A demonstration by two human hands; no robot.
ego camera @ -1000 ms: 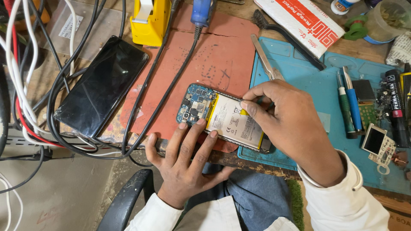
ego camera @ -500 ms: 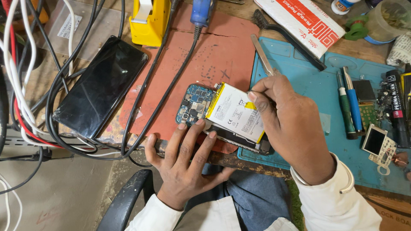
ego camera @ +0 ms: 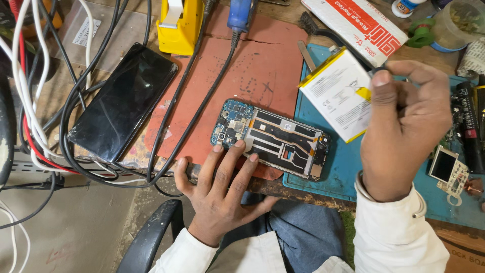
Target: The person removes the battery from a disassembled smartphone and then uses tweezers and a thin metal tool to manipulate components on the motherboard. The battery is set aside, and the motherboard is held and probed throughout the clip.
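Observation:
An opened phone body (ego camera: 273,139) lies across the edge of the red mat (ego camera: 252,65), its blue circuit board at the left and an empty battery bay showing adhesive strips. My left hand (ego camera: 220,189) rests flat at the bench edge, fingertips pressing the phone's near side. My right hand (ego camera: 404,126) is raised above the blue mat (ego camera: 343,167) and pinches a white, yellow-edged flat battery (ego camera: 336,93), lifted clear of the phone and tilted.
A black phone screen (ego camera: 121,103) lies at left among white, red and black cables (ego camera: 35,101). A yellow tape dispenser (ego camera: 177,23) and blue tool handle (ego camera: 240,12) stand at the back. Metal tweezers (ego camera: 305,53), a red-white box (ego camera: 361,23), pens and a small module (ego camera: 447,169) lie right.
My right hand has pried the battery up from the phone and lifted it away to the right. The battery bay is now bare. My left hand has stayed on the phone.

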